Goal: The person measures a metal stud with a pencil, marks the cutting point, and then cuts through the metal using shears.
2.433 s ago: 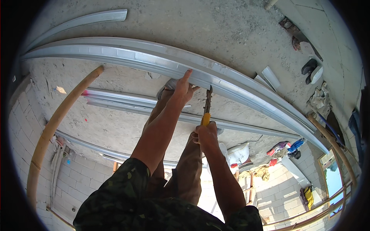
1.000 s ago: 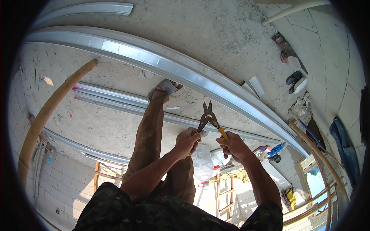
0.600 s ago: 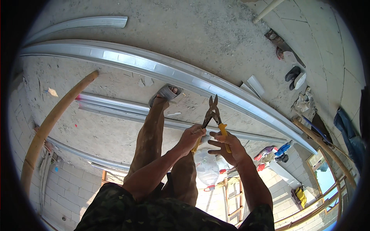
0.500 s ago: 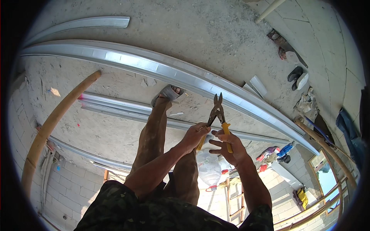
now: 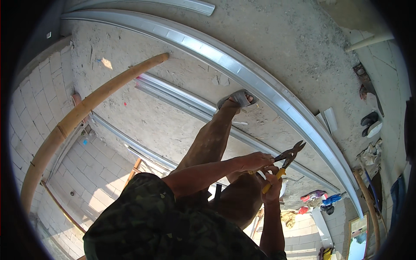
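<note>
A pair of tin snips (image 5: 291,156) with yellow handles is held in front of my knees, its dark jaws parted and tilted toward the right. My left hand (image 5: 255,161) closes on one handle near the pivot, though its fingers partly hide that handle. Around the other yellow handle, my right hand (image 5: 271,190) has its fingers curled. Beyond the jaws runs a long, shiny metal channel (image 5: 236,68) on the concrete floor. Thinner metal profiles (image 5: 182,99) lie nearer, passing behind my leg.
A thick bamboo pole (image 5: 82,110) slants across the left side. My foot in a grey slipper (image 5: 239,98) stands between the metal profiles. Short metal offcuts (image 5: 330,119), dark shoes (image 5: 369,119) and a heap of coloured cloth (image 5: 318,198) lie to the right. Block walls (image 5: 47,86) rise at left.
The view has turned and shifted. The snips have swung from pointing away to pointing rightward. My right hand's spread fingers have curled in around the handle, and both hands are closer together.
</note>
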Demonstrator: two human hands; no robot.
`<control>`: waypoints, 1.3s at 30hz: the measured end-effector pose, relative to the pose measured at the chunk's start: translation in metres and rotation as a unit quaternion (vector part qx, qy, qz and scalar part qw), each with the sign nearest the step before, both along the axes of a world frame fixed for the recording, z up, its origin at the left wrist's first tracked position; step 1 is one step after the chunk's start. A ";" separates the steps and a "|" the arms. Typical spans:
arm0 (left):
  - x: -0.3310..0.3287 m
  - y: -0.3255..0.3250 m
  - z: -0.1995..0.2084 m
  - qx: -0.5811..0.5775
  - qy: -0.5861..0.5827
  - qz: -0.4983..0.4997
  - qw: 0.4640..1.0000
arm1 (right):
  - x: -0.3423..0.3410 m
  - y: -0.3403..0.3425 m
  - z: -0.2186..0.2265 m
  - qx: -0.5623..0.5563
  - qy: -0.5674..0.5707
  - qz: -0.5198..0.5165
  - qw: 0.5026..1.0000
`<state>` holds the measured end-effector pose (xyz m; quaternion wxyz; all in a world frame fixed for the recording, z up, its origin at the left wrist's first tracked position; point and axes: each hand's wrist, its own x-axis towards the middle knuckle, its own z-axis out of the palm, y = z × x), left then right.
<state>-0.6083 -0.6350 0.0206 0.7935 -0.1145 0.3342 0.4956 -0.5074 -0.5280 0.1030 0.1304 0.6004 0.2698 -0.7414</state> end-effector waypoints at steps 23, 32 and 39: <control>0.037 0.030 0.016 -0.112 -0.056 0.192 0.973 | 0.019 0.046 -0.033 -0.112 0.111 -0.019 0.987; 0.094 0.075 0.048 -0.199 -0.002 0.188 0.962 | 0.077 0.090 -0.020 -0.186 0.131 -0.032 0.973; 0.102 0.099 0.083 -0.183 -0.028 0.139 0.973 | 0.107 0.101 0.012 -0.143 0.123 -0.032 0.981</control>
